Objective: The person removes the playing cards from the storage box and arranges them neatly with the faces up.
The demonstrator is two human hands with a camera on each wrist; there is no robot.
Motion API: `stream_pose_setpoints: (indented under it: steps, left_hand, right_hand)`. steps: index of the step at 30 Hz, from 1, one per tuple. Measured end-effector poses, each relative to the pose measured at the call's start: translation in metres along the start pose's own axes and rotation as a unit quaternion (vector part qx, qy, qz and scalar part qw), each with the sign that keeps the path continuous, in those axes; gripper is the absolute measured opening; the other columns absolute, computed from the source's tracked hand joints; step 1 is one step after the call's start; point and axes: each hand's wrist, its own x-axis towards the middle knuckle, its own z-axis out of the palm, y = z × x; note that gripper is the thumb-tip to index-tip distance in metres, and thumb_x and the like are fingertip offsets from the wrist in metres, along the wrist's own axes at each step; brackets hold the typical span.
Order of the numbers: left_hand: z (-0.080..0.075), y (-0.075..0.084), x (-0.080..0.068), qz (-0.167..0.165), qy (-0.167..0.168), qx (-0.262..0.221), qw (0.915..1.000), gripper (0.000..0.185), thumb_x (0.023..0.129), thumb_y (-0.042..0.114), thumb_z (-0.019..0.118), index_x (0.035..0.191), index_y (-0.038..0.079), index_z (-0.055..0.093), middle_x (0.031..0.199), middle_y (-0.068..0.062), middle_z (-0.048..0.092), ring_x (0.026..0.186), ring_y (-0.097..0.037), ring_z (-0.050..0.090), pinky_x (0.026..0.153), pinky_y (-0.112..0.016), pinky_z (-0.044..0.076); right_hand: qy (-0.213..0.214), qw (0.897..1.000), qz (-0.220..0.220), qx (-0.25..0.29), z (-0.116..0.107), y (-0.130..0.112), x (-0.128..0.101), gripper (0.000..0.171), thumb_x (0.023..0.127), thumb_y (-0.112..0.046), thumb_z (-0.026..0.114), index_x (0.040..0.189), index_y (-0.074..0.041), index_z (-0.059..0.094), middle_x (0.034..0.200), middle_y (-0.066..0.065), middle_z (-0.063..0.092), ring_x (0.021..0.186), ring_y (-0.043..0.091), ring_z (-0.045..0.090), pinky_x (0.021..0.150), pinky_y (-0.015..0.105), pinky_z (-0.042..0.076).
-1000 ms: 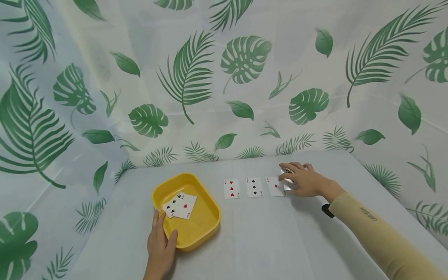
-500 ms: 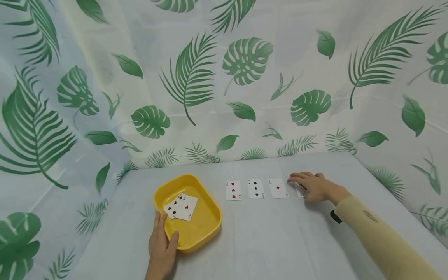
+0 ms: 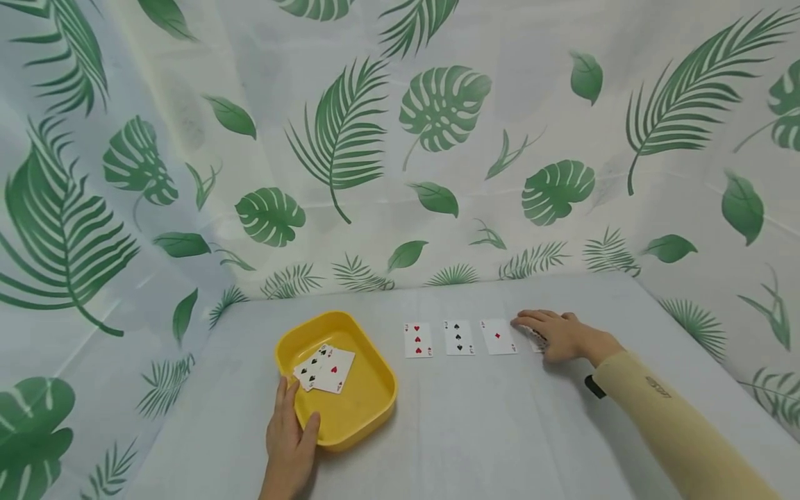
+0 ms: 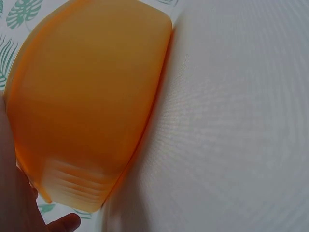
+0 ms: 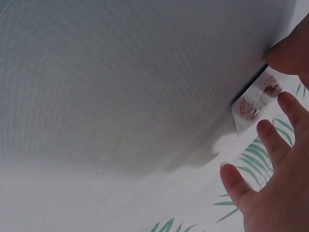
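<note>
My left hand (image 3: 289, 441) rests against the near-left corner of a yellow tray (image 3: 375, 410), its fingers fairly straight along the rim. Two overlapping playing cards (image 3: 325, 368), one with spades and one with hearts, lie inside the tray. To the right, my right hand (image 3: 567, 338) pinches a playing card (image 3: 535, 339) low at the tabletop. In the right wrist view that card (image 5: 256, 99) tilts up between thumb and fingers; its face is mostly hidden in the head view. Left of it lie an ace of diamonds (image 3: 498, 337), a three of spades (image 3: 459, 337) and a three of hearts (image 3: 417, 340).
A pale grey cloth covers the table (image 3: 462, 430). White sheeting with green leaves (image 3: 369, 229) hangs behind and at both sides. The three face-up cards stand in a spaced row right of the tray.
My right hand has moved to the right with its card and lowered it beside the ace of diamonds, uncovering that ace. The left hand and the tray have stayed in place.
</note>
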Motion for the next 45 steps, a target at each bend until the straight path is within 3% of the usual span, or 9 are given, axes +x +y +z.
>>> stream_pose_setpoints:
  steps: [4, 11, 21, 30, 37, 45]
  left_hand:
    - [-0.001, 0.0, 0.0, 0.004, 0.002, 0.0, 1.0, 0.064, 0.103, 0.02, 0.052, 0.157, 0.007, 0.02, 0.168, -0.015, 0.002, 0.148, -0.043, 0.016, 0.113, -0.065, 0.014]
    - [-0.003, -0.001, -0.001, 0.005, 0.003, -0.005, 1.0, 0.064, 0.103, 0.02, 0.051, 0.157, 0.008, 0.02, 0.168, -0.013, 0.001, 0.148, -0.044, 0.016, 0.113, -0.066, 0.013]
    - [-0.003, 0.001, -0.001, -0.016, -0.005, -0.002, 0.9999, 0.065, 0.102, 0.021, 0.051, 0.158, 0.008, 0.019, 0.169, -0.012, -0.001, 0.148, -0.043, 0.015, 0.113, -0.066, 0.012]
    - [0.0, 0.001, -0.003, -0.016, -0.01, -0.003, 0.9998, 0.065, 0.103, 0.021, 0.052, 0.158, 0.009, 0.018, 0.169, -0.012, -0.002, 0.149, -0.043, 0.014, 0.113, -0.065, 0.012]
    - [0.0, 0.001, -0.002, -0.01, -0.009, 0.003, 0.9999, 0.066, 0.103, 0.022, 0.051, 0.159, 0.01, 0.016, 0.169, -0.01, -0.003, 0.149, -0.043, 0.013, 0.114, -0.065, 0.012]
    - [0.0, 0.002, -0.002, 0.001, 0.0, 0.003, 1.0, 0.064, 0.104, 0.02, 0.051, 0.157, 0.009, 0.018, 0.169, -0.011, 0.0, 0.148, -0.044, 0.014, 0.113, -0.066, 0.011]
  right_hand:
    - [0.017, 1.0, -0.005, -0.008, -0.005, -0.003, 0.0, 0.082, 0.071, -0.004, 0.063, 0.151, -0.014, 0.045, 0.156, 0.017, 0.038, 0.141, 0.044, 0.032, 0.099, 0.076, 0.026]
    - [0.108, 0.992, -0.047, -0.055, -0.02, -0.014, 0.004, 0.068, 0.085, -0.017, 0.065, 0.15, -0.017, 0.046, 0.156, 0.013, 0.038, 0.141, 0.04, 0.033, 0.097, 0.072, 0.029]
    - [0.157, 0.982, -0.079, -0.066, -0.047, -0.066, 0.03, 0.066, 0.09, -0.034, 0.07, 0.151, -0.02, 0.047, 0.16, 0.012, 0.034, 0.144, 0.039, 0.031, 0.103, 0.071, 0.024]
    - [0.15, 0.979, -0.135, -0.038, -0.064, -0.14, 0.065, 0.068, 0.093, -0.041, 0.067, 0.155, -0.026, 0.042, 0.163, 0.003, 0.029, 0.146, 0.033, 0.028, 0.108, 0.066, 0.025]
    - [0.152, 0.97, -0.186, -0.044, -0.071, -0.198, 0.087, 0.069, 0.094, -0.045, 0.067, 0.155, -0.027, 0.041, 0.163, 0.002, 0.031, 0.144, 0.029, 0.032, 0.109, 0.065, 0.028]
    - [0.095, 0.971, -0.213, -0.054, -0.064, -0.264, 0.112, 0.067, 0.094, -0.048, 0.066, 0.154, -0.03, 0.041, 0.16, 0.0, 0.035, 0.139, 0.027, 0.04, 0.11, 0.056, 0.031]
